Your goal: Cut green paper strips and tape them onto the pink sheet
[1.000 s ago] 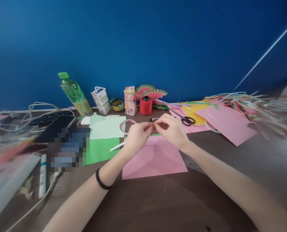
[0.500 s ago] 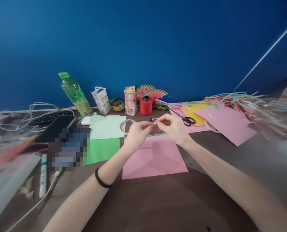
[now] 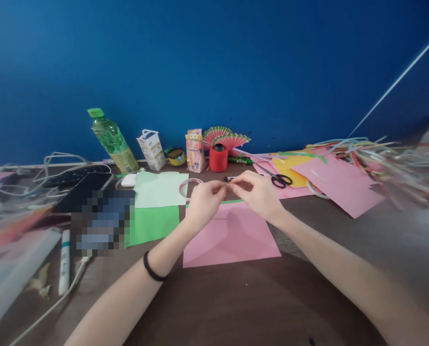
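Observation:
My left hand [image 3: 206,202] and my right hand [image 3: 257,193] meet fingertip to fingertip above the far edge of a pink paper sheet [image 3: 229,238]. Both are closed in a pinch on a tiny pale bit, too small to name and mostly hidden by the fingers. Just left of my left hand lies a roll of tape [image 3: 182,190], partly covered by it. A dark-capped pen [image 3: 231,178] rests behind the fingertips. Beyond my right hand are black-handled scissors [image 3: 282,180], their blades pointing to the back left.
Pale green paper [image 3: 160,190] overlaps brighter green paper [image 3: 155,225] on the left. A green bottle [image 3: 113,142], a carton [image 3: 152,150] and a red thread spool [image 3: 218,158] stand by the blue wall. Pink paper [image 3: 340,185] and loose strips lie right; a phone [image 3: 104,221] and marker [image 3: 65,262] lie left.
My right hand has shifted slightly left and turned a little, bringing its fingertips closer to my left hand's. The pale bit shows less now. Everything on the table is unmoved.

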Demonstrator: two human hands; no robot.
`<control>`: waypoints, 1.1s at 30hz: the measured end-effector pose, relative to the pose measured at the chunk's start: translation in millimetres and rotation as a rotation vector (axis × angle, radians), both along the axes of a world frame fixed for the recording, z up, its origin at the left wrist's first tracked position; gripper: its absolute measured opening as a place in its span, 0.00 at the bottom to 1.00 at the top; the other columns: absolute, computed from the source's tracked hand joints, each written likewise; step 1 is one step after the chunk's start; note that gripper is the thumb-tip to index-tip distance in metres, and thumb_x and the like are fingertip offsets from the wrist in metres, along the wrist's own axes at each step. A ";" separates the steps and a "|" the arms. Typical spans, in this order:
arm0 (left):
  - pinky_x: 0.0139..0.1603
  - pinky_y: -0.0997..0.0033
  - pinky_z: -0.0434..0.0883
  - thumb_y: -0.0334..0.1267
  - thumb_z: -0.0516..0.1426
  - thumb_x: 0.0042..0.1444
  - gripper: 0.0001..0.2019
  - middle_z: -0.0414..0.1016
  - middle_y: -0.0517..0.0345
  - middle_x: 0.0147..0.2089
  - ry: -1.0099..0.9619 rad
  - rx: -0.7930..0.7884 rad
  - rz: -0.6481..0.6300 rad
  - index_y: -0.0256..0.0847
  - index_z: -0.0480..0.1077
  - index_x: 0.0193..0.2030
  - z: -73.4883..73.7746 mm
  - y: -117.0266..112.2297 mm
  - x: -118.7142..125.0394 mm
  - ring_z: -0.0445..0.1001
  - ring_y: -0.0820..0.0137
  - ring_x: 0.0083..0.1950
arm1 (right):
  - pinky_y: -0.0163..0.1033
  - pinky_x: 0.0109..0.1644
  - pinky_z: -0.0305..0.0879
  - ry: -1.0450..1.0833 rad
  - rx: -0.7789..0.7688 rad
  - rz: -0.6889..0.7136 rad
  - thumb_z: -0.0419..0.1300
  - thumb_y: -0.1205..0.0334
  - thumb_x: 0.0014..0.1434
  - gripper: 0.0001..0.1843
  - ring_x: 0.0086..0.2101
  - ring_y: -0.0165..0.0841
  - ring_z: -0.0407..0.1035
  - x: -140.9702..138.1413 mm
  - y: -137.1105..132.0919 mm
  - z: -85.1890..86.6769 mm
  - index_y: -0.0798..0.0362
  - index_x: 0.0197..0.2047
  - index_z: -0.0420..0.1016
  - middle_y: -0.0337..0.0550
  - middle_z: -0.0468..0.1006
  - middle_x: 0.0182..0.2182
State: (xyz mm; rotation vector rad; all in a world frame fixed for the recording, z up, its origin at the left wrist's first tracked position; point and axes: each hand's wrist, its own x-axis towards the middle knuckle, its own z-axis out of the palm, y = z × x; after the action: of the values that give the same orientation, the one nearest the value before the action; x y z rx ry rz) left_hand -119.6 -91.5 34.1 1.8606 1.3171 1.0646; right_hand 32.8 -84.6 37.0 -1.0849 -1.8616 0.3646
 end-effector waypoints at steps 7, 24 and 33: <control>0.30 0.73 0.64 0.35 0.50 0.53 0.12 0.77 0.58 0.28 0.310 0.164 0.099 0.41 0.75 0.34 4.0 -5.4 3.4 0.72 0.70 0.29 | 0.36 0.31 0.62 -0.059 0.029 0.004 0.56 0.70 0.52 0.05 0.27 0.29 0.65 -0.4 -2.1 0.2 0.53 0.27 0.72 0.39 0.71 0.25; 0.31 0.73 0.66 0.34 0.50 0.52 0.11 0.78 0.58 0.29 0.141 0.078 0.057 0.40 0.75 0.31 2.2 -5.2 3.7 0.73 0.69 0.31 | 0.35 0.30 0.62 0.052 -0.104 -0.008 0.56 0.70 0.48 0.04 0.25 0.29 0.66 -1.1 -2.4 1.3 0.54 0.23 0.68 0.38 0.70 0.23; 0.36 0.71 0.70 0.36 0.52 0.50 0.10 0.78 0.56 0.29 -0.126 -0.085 -0.050 0.38 0.74 0.31 1.8 -0.3 1.6 0.75 0.68 0.32 | 0.33 0.25 0.64 0.238 -0.391 0.049 0.57 0.65 0.46 0.03 0.20 0.27 0.67 3.9 1.3 7.4 0.55 0.24 0.69 0.37 0.72 0.19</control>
State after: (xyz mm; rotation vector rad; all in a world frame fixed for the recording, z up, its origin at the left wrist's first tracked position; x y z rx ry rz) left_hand -117.9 -91.8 35.8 1.7264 1.2180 1.0656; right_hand 36.6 -83.3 44.5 -1.1934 -1.6433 0.8763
